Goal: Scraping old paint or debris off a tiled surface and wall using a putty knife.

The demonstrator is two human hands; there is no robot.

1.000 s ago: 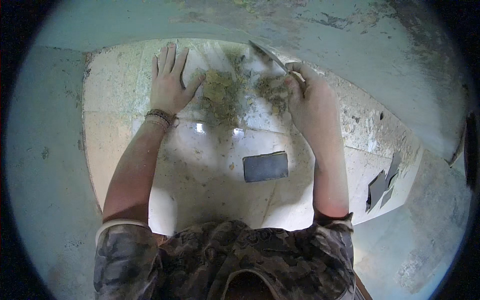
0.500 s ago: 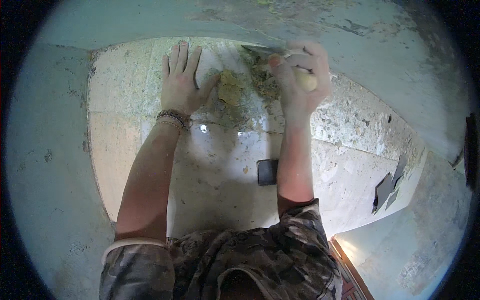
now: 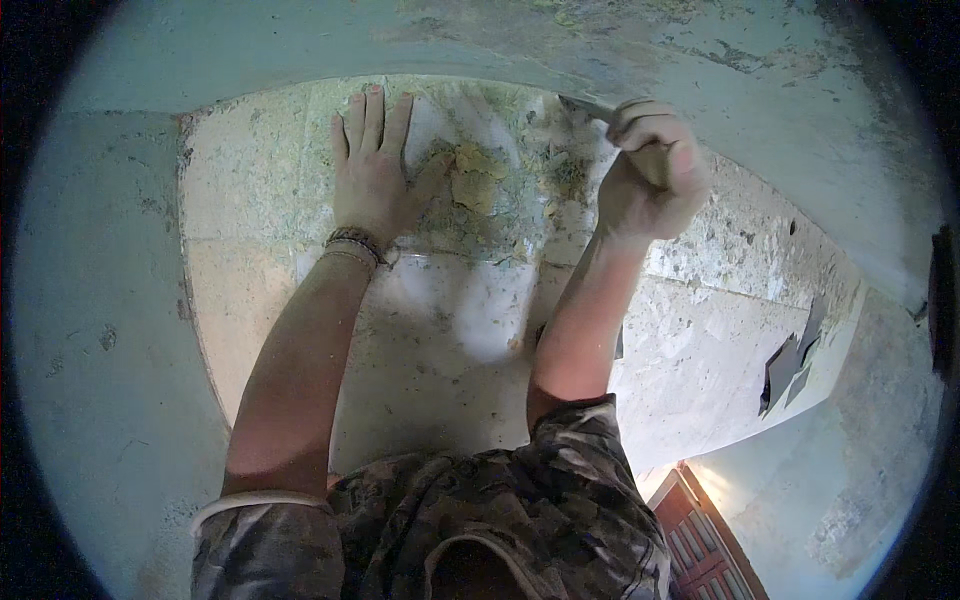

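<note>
My left hand (image 3: 372,180) lies flat on the pale, stained surface (image 3: 440,350), fingers spread toward its far edge. Beside its thumb is a crumbly yellow-brown patch (image 3: 475,180). My right hand (image 3: 655,170) is raised near the far edge, closed around a scraper whose thin dark blade (image 3: 587,106) points left along the base of the wall. The fingers hide most of its handle. A dark, scraped-looking patch (image 3: 567,170) lies left of this hand.
Greenish walls (image 3: 90,300) border the surface. Dark grey flat pieces (image 3: 785,370) lie at its right end. My right forearm mostly covers a small dark rectangular object (image 3: 619,344). A reddish-brown panelled wooden piece (image 3: 695,535) stands at the lower right.
My right hand has moved right with the scraper, and its blade now sits further right along the far edge. The left hand stays flat, nearly in place.
</note>
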